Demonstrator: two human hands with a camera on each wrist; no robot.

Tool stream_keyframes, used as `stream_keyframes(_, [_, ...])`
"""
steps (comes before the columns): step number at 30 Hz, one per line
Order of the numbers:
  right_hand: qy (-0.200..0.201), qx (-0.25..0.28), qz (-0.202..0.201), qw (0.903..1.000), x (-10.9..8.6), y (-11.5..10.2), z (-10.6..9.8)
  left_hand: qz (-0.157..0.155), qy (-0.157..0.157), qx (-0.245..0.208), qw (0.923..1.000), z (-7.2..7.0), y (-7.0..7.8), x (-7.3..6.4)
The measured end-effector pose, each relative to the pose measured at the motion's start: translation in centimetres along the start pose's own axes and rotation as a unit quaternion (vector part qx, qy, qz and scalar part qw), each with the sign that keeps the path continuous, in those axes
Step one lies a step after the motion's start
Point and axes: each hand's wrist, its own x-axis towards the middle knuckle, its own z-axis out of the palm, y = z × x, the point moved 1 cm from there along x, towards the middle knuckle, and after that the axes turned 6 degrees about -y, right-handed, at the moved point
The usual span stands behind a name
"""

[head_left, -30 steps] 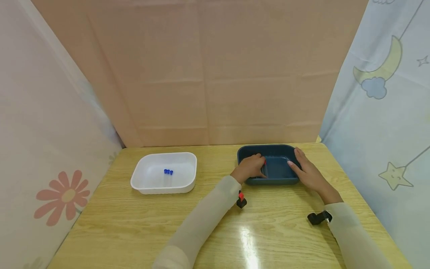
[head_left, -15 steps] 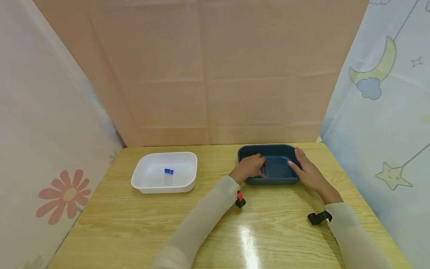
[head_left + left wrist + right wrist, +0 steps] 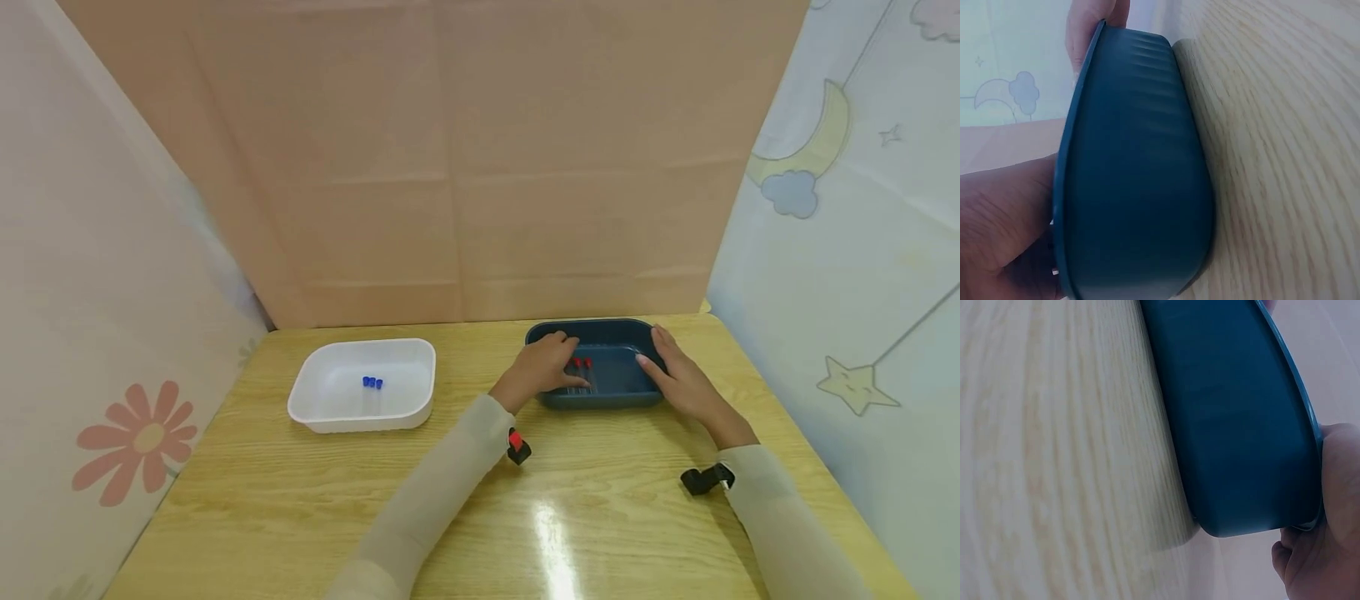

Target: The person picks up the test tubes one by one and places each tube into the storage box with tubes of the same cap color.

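A dark blue tray [image 3: 600, 401] stands on the right side of the table. Inside it lie clear tubes with red caps [image 3: 588, 362]; part of this group is covered by my left hand [image 3: 538, 367]. That hand reaches over the tray's left end, thumb and fingers spread apart, and pinches nothing that I can see. My right hand [image 3: 684, 385] holds the tray's right end, thumb inside the rim and fingers outside. In the right wrist view, this hand [image 3: 1335, 550] is at the end of the tray [image 3: 1241, 419]. The tray wall [image 3: 1135, 156] hides the tubes from the left wrist view.
A white tray [image 3: 408, 417] stands to the left, with three blue-capped clear tubes [image 3: 372, 382] lying side by side in it. Behind the wooden table [image 3: 465, 517] rises a brown paper backdrop [image 3: 450, 167]. Printed cloths [image 3: 840, 250] hang at both sides.
My left hand has loosened and drawn back to the left, which uncovers more of the red-capped tubes. The right hand keeps its hold on the tray. The head view has shifted slightly.
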Motion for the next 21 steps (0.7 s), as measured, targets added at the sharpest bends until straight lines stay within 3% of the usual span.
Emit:
stream_keyframes(14, [0.001, 0.004, -0.012, 0.9999, 0.5, 0.1, 0.1, -0.007, 0.037, 0.010, 0.9992, -0.3, -1.8, -2.0])
stream_keyframes(21, [0.007, 0.021, -0.028, 0.9994, 0.7, 0.4, 0.0, -0.017, 0.047, -0.013, 0.9987, -0.6, -3.1, -3.6])
